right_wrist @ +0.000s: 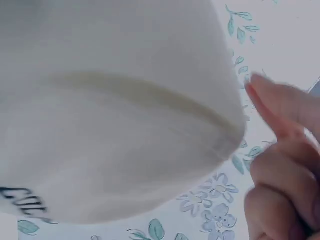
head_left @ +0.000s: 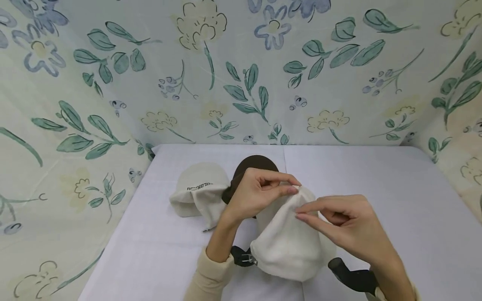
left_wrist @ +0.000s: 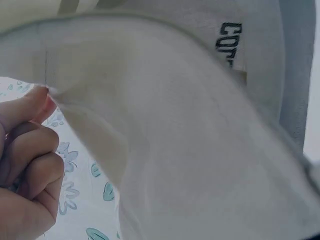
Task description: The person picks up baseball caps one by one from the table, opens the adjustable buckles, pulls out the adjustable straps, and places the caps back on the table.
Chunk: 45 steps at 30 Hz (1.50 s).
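Above the table, my left hand [head_left: 250,194] pinches the upper edge of a white cap [head_left: 290,246] between thumb and forefinger, so its soft fabric hangs down in folds. Dark lettering on pale cloth [left_wrist: 230,42] shows in the left wrist view. My right hand [head_left: 348,217] is at the cap's right side, thumb and forefinger stretched toward it, the other fingers bent. In the right wrist view those fingertips [right_wrist: 262,82] are apart from the cloth, with nothing between them.
A cream cap [head_left: 203,179] with dark lettering lies at the back left of the white-covered table [head_left: 376,179]. Beside it a dark brown cap [head_left: 257,162] is partly hidden by my left hand and the white cap. Floral cloth [head_left: 241,54] hangs around the table.
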Each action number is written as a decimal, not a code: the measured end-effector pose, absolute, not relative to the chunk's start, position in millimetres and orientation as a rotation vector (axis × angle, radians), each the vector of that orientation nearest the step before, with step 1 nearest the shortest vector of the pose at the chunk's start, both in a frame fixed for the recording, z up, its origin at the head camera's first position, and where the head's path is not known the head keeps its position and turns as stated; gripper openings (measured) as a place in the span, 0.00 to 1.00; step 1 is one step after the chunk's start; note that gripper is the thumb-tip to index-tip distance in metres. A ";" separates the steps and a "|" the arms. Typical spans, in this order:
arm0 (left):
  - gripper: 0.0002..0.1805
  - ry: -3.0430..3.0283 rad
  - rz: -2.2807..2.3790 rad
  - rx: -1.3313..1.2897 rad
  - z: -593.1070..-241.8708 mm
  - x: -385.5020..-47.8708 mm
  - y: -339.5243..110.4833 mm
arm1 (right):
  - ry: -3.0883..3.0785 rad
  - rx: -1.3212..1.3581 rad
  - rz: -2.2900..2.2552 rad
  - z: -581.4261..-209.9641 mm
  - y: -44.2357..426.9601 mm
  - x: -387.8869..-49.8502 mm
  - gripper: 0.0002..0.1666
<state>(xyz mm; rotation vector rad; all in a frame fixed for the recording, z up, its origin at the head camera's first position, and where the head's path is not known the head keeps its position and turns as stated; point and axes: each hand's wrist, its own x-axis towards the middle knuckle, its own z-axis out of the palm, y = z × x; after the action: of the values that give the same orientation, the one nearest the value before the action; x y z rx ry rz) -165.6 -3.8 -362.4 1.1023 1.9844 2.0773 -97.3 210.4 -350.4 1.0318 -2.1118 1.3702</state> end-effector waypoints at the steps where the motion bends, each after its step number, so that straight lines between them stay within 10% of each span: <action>1: 0.05 1.987 2.092 1.095 -361.9 -165.2 -3.4 | -2.100 0.936 1.357 -351.5 211.7 -97.4 0.23; 10: 0.06 1.997 2.161 1.111 -356.6 -161.4 -1.5 | -2.041 0.543 1.455 -363.3 212.0 -97.2 0.23; 45: 0.05 2.253 2.111 1.278 -354.2 -154.4 5.0 | -1.885 0.557 1.535 -387.7 205.6 -115.8 0.18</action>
<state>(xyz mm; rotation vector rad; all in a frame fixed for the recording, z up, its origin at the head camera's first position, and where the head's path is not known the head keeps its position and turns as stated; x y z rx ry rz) -154.4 5.0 -354.2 1.2780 2.2528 2.1108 -115.8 205.6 -387.7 0.5566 -1.8854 1.5346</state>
